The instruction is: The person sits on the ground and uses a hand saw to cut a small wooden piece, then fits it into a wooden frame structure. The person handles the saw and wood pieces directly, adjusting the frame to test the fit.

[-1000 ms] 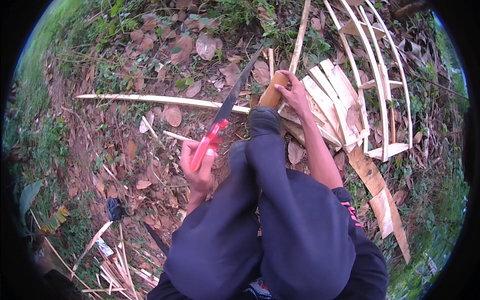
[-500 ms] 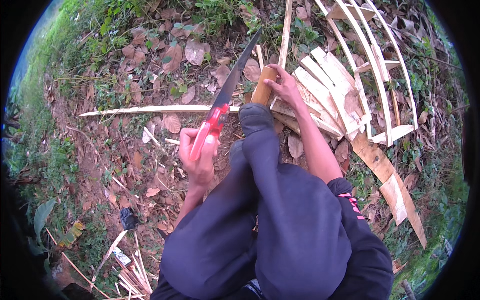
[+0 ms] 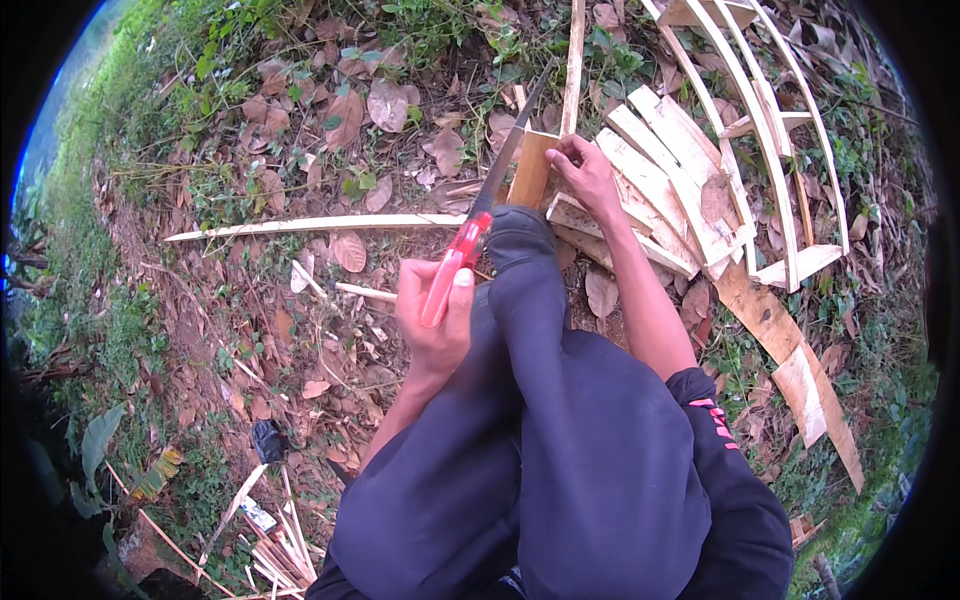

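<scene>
My left hand [image 3: 432,325] is closed around the red handle of a hand saw [image 3: 456,268]. Its dark blade slants up and away, passing along the left side of a short brown wooden block [image 3: 531,172]. At the block's right edge, my right hand [image 3: 588,178] has its fingers curled, thumb and fingertips against the wood near the far end. My dark shoe [image 3: 520,236] covers the block's near end. Whether the saw's teeth touch the wood, I cannot tell.
Pale cut boards [image 3: 650,165] lie stacked right of the block, beside a curved slatted wooden frame [image 3: 760,120]. A long pale strip [image 3: 310,226] stretches left over leaf-covered ground. Thin sticks [image 3: 283,555] and a small black bag [image 3: 267,440] lie at the lower left.
The saw and my left hand have moved right, bringing the blade closer to the block. My right hand has slid off the block's top toward its right edge, fingers more curled.
</scene>
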{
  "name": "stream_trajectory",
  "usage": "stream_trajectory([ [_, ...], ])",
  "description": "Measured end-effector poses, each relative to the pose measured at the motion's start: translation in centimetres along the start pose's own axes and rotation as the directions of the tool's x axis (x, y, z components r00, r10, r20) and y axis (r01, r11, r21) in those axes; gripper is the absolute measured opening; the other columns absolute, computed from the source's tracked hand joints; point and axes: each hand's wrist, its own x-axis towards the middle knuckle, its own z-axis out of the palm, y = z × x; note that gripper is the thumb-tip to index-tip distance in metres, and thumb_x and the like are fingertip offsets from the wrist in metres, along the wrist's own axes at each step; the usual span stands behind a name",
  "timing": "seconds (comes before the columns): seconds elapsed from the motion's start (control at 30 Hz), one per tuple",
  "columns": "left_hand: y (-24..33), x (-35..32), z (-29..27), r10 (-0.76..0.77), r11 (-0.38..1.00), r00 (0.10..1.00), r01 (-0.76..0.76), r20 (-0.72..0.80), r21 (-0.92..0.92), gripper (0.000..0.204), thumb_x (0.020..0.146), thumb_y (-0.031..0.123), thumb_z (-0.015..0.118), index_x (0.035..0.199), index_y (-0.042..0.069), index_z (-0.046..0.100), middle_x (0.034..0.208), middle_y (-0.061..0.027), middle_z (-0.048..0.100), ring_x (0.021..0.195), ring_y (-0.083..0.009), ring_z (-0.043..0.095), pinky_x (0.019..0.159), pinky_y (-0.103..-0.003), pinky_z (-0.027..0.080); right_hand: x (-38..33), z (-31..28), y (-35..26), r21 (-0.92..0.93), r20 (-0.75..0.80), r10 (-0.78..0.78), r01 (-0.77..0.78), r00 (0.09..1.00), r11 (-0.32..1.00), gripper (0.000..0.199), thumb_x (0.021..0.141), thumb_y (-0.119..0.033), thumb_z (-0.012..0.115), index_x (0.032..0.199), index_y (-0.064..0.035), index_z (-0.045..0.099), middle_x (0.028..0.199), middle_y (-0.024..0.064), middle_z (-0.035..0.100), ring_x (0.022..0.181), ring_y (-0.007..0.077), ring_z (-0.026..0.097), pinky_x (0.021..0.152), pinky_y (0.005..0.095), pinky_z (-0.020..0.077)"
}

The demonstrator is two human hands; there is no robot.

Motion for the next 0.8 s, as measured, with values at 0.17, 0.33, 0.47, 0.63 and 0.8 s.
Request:
stream_trajectory([
  [0.17, 0.6, 0.6, 1.5, -0.056, 0.995, 0.997, 0.060, 0.047, -0.083, 0.019, 0.093, 0.010, 0.064, 0.096, 0.002, 0.047, 0.074, 0.0025, 0.051, 0.062, 0.0002, 0.043, 0.052, -0.017, 0.035, 1.1, 1.0, -0.3, 0.038, -0.090, -0.066, 0.069, 0.994, 0.997, 0.031, 0.087, -0.024, 0.068, 0.104, 0.0017, 0.064, 0.085, 0.0111, 0.067, 0.074, 0.0166, 0.062, 0.072, 0.0315, 0.0511],
  [0.33, 0.0, 0.4, 1.8, -0.052, 0.997, 0.998, 0.053, 0.028, -0.058, 0.019, 0.093, 0.010, 0.064, 0.095, 0.001, 0.047, 0.069, 0.0038, 0.051, 0.058, 0.0010, 0.042, 0.048, -0.018, 0.033, 0.7, 1.3, -1.2, -0.029, -0.055, -0.038, 0.036, 0.998, 0.999, 0.031, 0.087, -0.021, 0.068, 0.105, 0.0033, 0.062, 0.081, 0.0093, 0.066, 0.073, 0.0171, 0.062, 0.072, 0.0308, 0.0507],
  [0.47, 0.0, -0.1, 1.9, -0.056, 0.998, 0.998, 0.056, 0.028, -0.020, 0.021, 0.092, 0.012, 0.066, 0.094, 0.001, 0.048, 0.065, 0.0034, 0.052, 0.057, 0.0006, 0.044, 0.048, -0.019, 0.035, 0.8, 1.0, 0.3, 0.089, -0.076, -0.034, 0.041, 0.997, 0.995, 0.026, 0.088, -0.020, 0.067, 0.100, 0.0026, 0.062, 0.078, 0.0068, 0.064, 0.071, 0.0139, 0.060, 0.068, 0.0291, 0.0489],
  [0.63, 0.1, -0.3, 1.8, -0.027, 0.999, 0.999, 0.026, 0.047, 0.018, 0.022, 0.091, 0.012, 0.067, 0.093, 0.000, 0.048, 0.064, 0.0022, 0.053, 0.056, -0.0008, 0.046, 0.048, -0.020, 0.036, 0.7, 0.8, 0.6, 0.142, -0.056, 0.002, 0.006, 0.998, 0.990, 0.021, 0.088, -0.015, 0.065, 0.102, 0.0006, 0.062, 0.078, 0.0032, 0.062, 0.072, 0.0089, 0.056, 0.065, 0.0262, 0.0458],
  [0.8, 0.4, -0.1, 1.9, -0.035, 0.999, 0.998, 0.033, 0.044, 0.040, 0.021, 0.090, 0.012, 0.067, 0.092, 0.000, 0.049, 0.061, 0.0013, 0.053, 0.054, -0.0017, 0.047, 0.047, -0.020, 0.037, 0.9, 0.6, 0.4, 0.210, -0.068, -0.058, 0.071, 0.996, 0.975, 0.025, 0.089, -0.013, 0.064, 0.110, -0.0005, 0.059, 0.082, 0.0024, 0.061, 0.075, 0.0085, 0.056, 0.067, 0.0258, 0.0466],
])
